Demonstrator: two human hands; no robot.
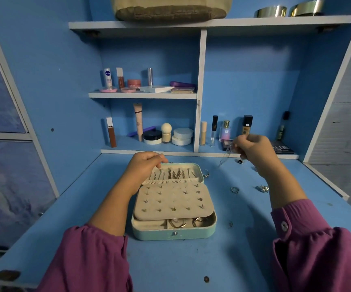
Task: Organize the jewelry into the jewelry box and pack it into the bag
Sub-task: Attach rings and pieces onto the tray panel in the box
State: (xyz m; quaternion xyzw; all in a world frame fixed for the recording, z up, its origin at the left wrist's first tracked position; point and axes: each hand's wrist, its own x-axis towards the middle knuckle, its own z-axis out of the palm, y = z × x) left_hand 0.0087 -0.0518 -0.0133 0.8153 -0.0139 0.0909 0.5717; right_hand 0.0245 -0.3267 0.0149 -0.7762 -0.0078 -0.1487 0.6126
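The mint-green rectangular jewelry box (174,232) lies open on the blue desk (191,266), long axis running left to right, clasp towards the person. Gold rings sit in its front compartments; a beige stud panel covers the rest. The left hand (144,165) curls its fingers over the raised lid's rim. The right hand (252,148) pinches a thin silver chain (225,154) that dangles above the desk. Silver rings (234,189) lie loose nearby.
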